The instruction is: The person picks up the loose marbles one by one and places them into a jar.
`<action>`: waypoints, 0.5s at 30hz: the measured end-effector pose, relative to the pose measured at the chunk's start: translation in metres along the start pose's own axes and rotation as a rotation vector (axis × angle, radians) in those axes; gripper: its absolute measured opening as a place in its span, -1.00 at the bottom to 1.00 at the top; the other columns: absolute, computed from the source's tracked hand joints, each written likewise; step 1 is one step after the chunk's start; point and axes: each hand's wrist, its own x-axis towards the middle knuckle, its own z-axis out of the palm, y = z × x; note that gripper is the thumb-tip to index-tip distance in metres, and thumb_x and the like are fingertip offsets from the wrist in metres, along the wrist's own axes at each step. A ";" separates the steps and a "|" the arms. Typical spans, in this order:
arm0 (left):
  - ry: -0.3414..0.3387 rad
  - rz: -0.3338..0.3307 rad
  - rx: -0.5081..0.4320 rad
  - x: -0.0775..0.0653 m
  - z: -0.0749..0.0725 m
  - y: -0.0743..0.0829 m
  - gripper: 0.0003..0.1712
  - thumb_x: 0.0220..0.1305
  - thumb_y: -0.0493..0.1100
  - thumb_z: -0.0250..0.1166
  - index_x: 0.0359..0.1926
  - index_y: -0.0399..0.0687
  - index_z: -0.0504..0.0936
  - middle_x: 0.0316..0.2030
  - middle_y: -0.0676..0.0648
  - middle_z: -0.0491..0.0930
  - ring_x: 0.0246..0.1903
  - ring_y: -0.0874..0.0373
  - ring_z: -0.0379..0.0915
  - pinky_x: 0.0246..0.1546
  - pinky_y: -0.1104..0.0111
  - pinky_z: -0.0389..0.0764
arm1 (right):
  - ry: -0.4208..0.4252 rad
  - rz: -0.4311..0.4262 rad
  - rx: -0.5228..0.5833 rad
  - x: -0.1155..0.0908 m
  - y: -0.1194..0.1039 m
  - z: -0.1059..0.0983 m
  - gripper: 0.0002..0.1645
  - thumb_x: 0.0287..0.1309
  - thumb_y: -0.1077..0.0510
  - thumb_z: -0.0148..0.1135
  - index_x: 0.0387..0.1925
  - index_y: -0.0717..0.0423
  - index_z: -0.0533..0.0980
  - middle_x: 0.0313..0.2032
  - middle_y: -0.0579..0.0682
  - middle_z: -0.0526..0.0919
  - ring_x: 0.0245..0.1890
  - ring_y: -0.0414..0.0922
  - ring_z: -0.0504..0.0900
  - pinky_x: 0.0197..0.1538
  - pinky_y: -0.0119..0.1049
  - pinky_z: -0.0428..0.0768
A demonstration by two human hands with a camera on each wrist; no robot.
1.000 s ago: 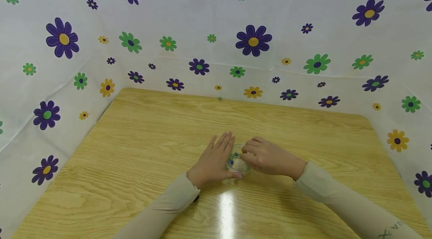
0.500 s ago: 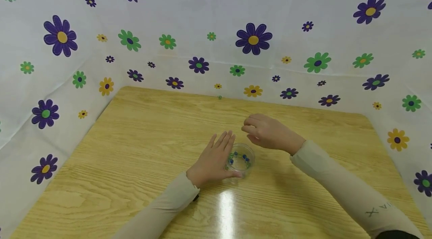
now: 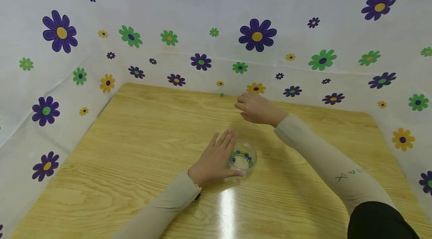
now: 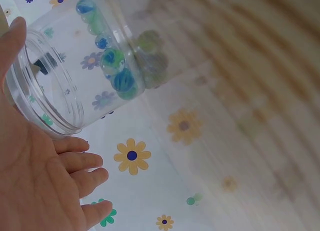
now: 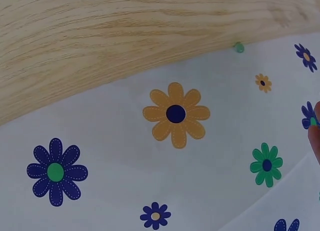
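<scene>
A clear round plastic jar (image 3: 248, 145) without a lid stands on the wooden table, with several blue and green glass marbles (image 4: 112, 61) along its bottom. My left hand (image 3: 212, 160) lies against the jar's left side with its fingers straight and its thumb around the near side. In the left wrist view, the jar's threaded rim is close to that thumb. One green marble (image 3: 222, 95) sits alone at the far table edge. My right hand (image 3: 258, 108) is in the air to the right of this marble, fingers loosely bent, with nothing visible in them.
A white cloth (image 3: 209, 10) with purple, green and yellow flowers hangs behind the table (image 3: 145, 119) and along both sides. The lone marble lies right where the table meets the cloth. Light glares on the near table surface.
My right hand has left the jar and moved away, up toward the far table edge near the lone marble. The left hand and the jar have stayed in place.
</scene>
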 end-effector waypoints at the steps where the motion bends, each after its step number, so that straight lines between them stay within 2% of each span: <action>1: -0.003 -0.002 -0.002 0.000 -0.001 0.000 0.31 0.01 0.55 0.08 0.46 -0.28 -0.12 0.47 -0.24 -0.12 0.47 -0.08 -0.18 0.43 0.00 -0.06 | -0.011 0.006 0.004 0.003 0.002 0.002 -0.72 0.03 0.21 0.35 -0.21 0.25 0.55 -0.26 0.11 0.61 -0.22 0.00 0.58 -0.07 -0.18 0.58; 15: -0.023 -0.008 -0.028 0.002 -0.003 0.002 0.31 0.01 0.54 0.11 0.47 -0.25 -0.15 0.48 -0.22 -0.14 0.47 -0.05 -0.20 0.43 0.02 -0.07 | -0.221 0.149 0.097 0.040 0.027 0.036 -0.59 0.14 0.18 0.25 0.02 0.25 0.47 -0.11 0.15 0.57 -0.07 0.05 0.53 0.11 -0.09 0.50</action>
